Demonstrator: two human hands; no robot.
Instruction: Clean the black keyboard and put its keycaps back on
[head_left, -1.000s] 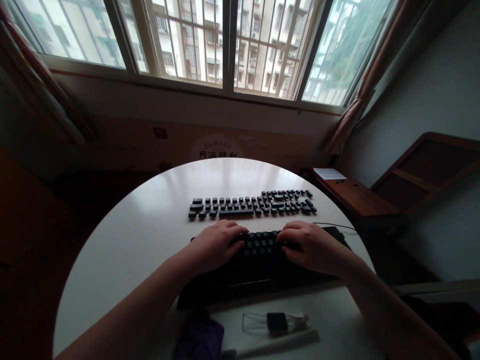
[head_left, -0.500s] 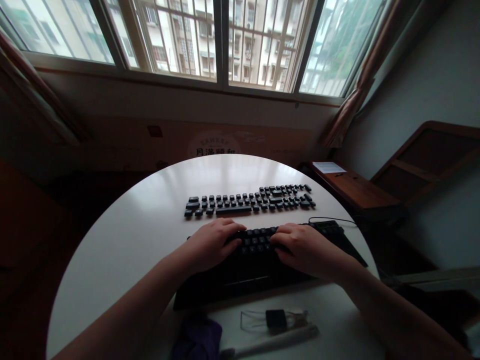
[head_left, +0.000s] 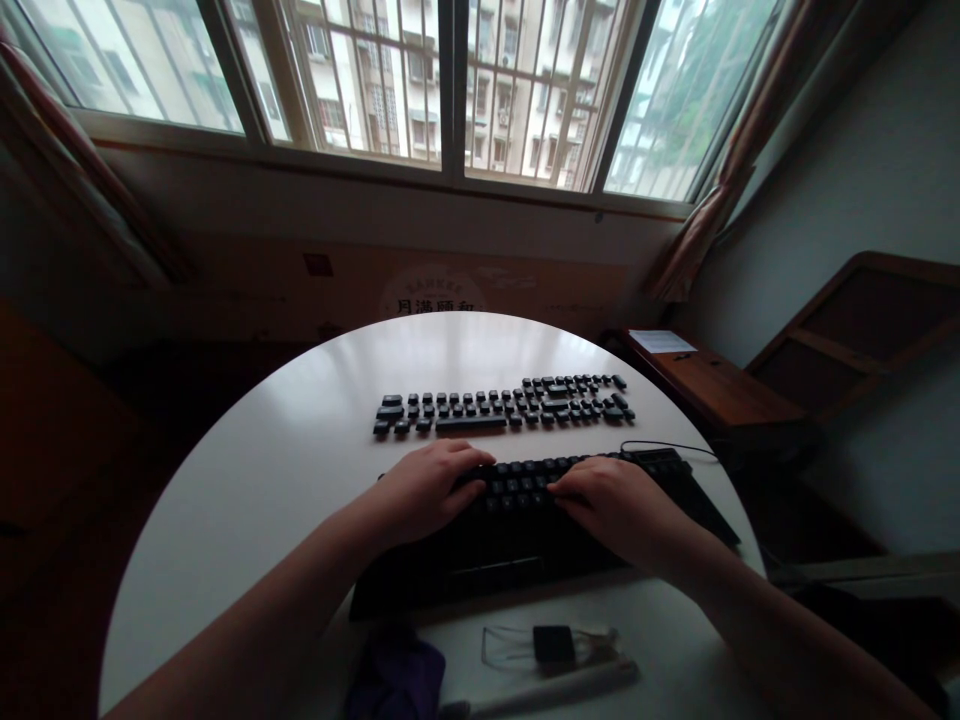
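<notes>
A black keyboard (head_left: 525, 520) lies on the round white table (head_left: 285, 480) in front of me. My left hand (head_left: 427, 490) rests on its left half, fingers curled down onto the keys. My right hand (head_left: 615, 500) lies on the middle of the keyboard, fingers bent and pressed on the keys. Beyond the keyboard, loose black keycaps (head_left: 502, 405) are laid out in rows on the table, apart from both hands.
A thin black cable (head_left: 660, 445) leaves the keyboard's far right corner. Near the table's front edge lie a wire keycap puller with a black block (head_left: 553, 643), a white stick (head_left: 555, 685) and a purple cloth (head_left: 397, 675). A wooden side table (head_left: 712, 390) stands to the right.
My right hand has slid slightly left and nearer along the keys, uncovering the keyboard's right end. The left hand has hardly moved. The view has shifted a little.
</notes>
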